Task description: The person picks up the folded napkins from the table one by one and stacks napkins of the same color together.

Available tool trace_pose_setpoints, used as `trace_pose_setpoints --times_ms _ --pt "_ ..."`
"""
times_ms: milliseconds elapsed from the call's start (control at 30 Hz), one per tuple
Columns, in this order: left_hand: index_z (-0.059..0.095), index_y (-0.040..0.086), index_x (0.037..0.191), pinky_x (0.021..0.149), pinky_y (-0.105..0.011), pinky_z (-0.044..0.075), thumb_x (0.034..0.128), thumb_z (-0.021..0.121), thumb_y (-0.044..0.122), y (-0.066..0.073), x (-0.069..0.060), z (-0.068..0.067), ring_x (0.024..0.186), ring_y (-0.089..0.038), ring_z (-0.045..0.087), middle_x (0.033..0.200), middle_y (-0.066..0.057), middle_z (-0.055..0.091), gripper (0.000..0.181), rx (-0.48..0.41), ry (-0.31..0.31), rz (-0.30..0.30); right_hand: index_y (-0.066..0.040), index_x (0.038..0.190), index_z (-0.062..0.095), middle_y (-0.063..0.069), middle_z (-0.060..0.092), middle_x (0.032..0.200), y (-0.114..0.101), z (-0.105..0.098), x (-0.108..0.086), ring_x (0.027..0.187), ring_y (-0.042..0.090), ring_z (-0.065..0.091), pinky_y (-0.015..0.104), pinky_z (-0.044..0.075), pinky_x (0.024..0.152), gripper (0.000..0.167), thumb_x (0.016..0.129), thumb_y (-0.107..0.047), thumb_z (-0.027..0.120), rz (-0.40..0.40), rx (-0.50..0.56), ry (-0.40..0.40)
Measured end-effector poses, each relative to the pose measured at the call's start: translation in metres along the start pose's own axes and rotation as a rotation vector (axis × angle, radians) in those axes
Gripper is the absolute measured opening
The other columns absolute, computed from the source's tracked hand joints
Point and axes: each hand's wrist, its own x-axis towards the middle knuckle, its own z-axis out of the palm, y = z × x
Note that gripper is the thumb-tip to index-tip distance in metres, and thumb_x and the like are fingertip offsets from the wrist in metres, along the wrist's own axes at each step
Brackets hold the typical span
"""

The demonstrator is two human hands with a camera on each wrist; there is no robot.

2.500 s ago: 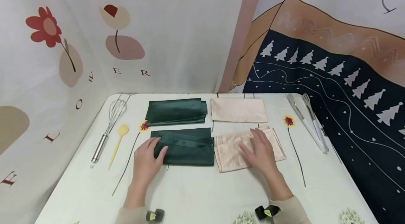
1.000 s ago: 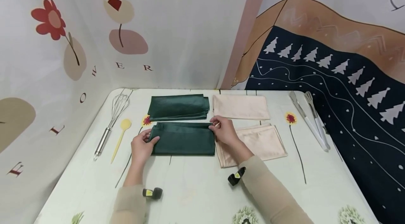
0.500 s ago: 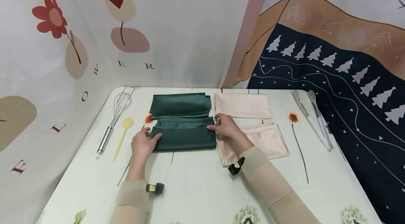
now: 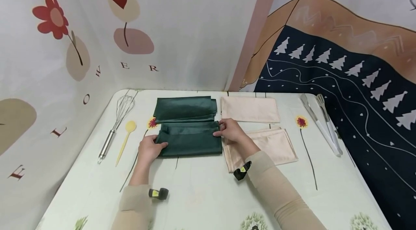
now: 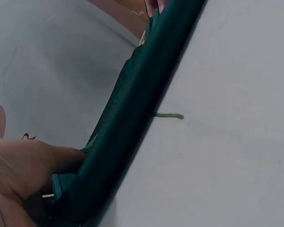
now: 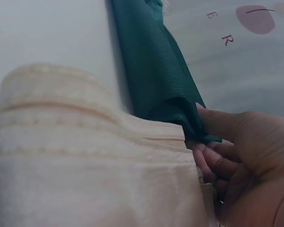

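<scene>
The near dark green folded cloth (image 4: 191,143) lies in front of another green folded cloth (image 4: 185,109). My left hand (image 4: 150,149) grips its left end, thumb on top and fingers at the edge. At its right end my right hand (image 4: 232,131) pinches the corner; the right wrist view shows thumb and fingers of that hand (image 6: 246,156) on the green fabric (image 6: 151,61). A pale pink folded cloth (image 4: 269,145) lies partly under my right forearm, and a second pink cloth (image 4: 250,109) lies behind it.
On the left of the table (image 4: 195,201) lie a whisk (image 4: 110,139) and a yellow spoon (image 4: 130,126). Two white-handled utensils, one a spatula-like tool (image 4: 320,125), lie at the right edge. Printed curtains stand behind and beside the table.
My right hand has gone from the near pink cloth to the green cloth's right end. The green cloth has shifted slightly away, toward the rear one, and my left hand now grips its left end.
</scene>
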Motion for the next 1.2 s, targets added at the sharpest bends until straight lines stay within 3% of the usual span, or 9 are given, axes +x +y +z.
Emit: trace_pose_setpoints --times_ms 67,167,333,500,733,933,1200 --pt "0.071 -0.007 0.104 0.087 -0.052 0.05 0.0901 0.073 0.015 0.001 0.0 0.0 0.1 -0.039 0.062 0.108 -0.026 0.069 0.026 -0.046 -0.022 -0.009 -0.006 0.091 0.049 -0.001 0.028 0.066 0.0 -0.001 0.001 0.063 0.016 0.023 0.033 0.033 0.076 0.027 0.091 -0.007 0.076 0.002 0.068 -0.023" --pt "0.071 -0.006 0.098 0.086 -0.049 0.05 0.0919 0.071 0.015 0.002 0.0 0.001 0.096 -0.035 0.061 0.104 -0.023 0.07 0.022 -0.089 -0.035 -0.019 -0.01 0.082 0.038 -0.002 0.022 0.066 0.001 -0.002 0.001 0.065 0.017 0.02 0.036 0.028 0.077 0.038 0.092 -0.006 0.075 0.003 0.113 -0.036" --pt "0.071 -0.005 0.096 0.085 -0.046 0.049 0.0935 0.071 0.014 0.002 -0.002 0.002 0.095 -0.033 0.059 0.104 -0.021 0.069 0.019 -0.134 -0.056 -0.026 -0.012 0.071 0.033 -0.001 0.023 0.063 0.002 -0.006 0.001 0.062 0.018 0.019 0.035 0.025 0.07 0.05 0.089 -0.016 0.08 -0.033 -0.038 -0.049" --pt "0.069 -0.008 0.11 0.097 -0.052 0.046 0.0945 0.07 0.011 0.0 -0.004 0.002 0.109 -0.036 0.057 0.121 -0.027 0.065 0.024 -0.198 -0.068 -0.02 -0.013 0.072 0.039 -0.001 0.035 0.067 0.004 -0.01 0.002 0.063 0.016 0.027 0.032 0.027 0.068 0.046 0.089 -0.02 0.081 -0.071 -0.131 -0.097" --pt "0.047 -0.003 0.145 0.108 -0.05 0.042 0.0949 0.07 0.008 -0.003 0.001 0.0 0.128 -0.039 0.052 0.138 -0.03 0.055 0.056 -0.419 -0.084 -0.113 -0.009 0.078 0.043 -0.002 0.033 0.066 0.008 -0.014 0.006 0.063 0.017 0.028 0.033 0.027 0.069 0.039 0.091 -0.017 0.078 -0.127 -0.063 -0.146" --pt "0.043 -0.003 0.15 0.114 -0.044 0.037 0.0949 0.07 0.005 -0.005 0.003 -0.003 0.136 -0.033 0.045 0.149 -0.026 0.047 0.062 -0.583 -0.113 -0.174 -0.011 0.072 0.045 -0.002 0.037 0.066 0.013 -0.018 0.008 0.064 0.015 0.031 0.031 0.029 0.065 0.038 0.091 -0.016 0.078 -0.136 -0.025 -0.198" --pt "0.029 -0.005 0.156 0.121 -0.042 0.025 0.0956 0.068 0.004 -0.004 0.006 -0.007 0.15 -0.032 0.026 0.161 -0.026 0.028 0.072 -0.68 -0.165 -0.201 -0.013 0.068 0.042 -0.003 0.029 0.063 0.015 -0.018 0.008 0.059 0.016 0.028 0.028 0.028 0.062 0.041 0.096 -0.016 0.072 -0.215 -0.046 -0.204"
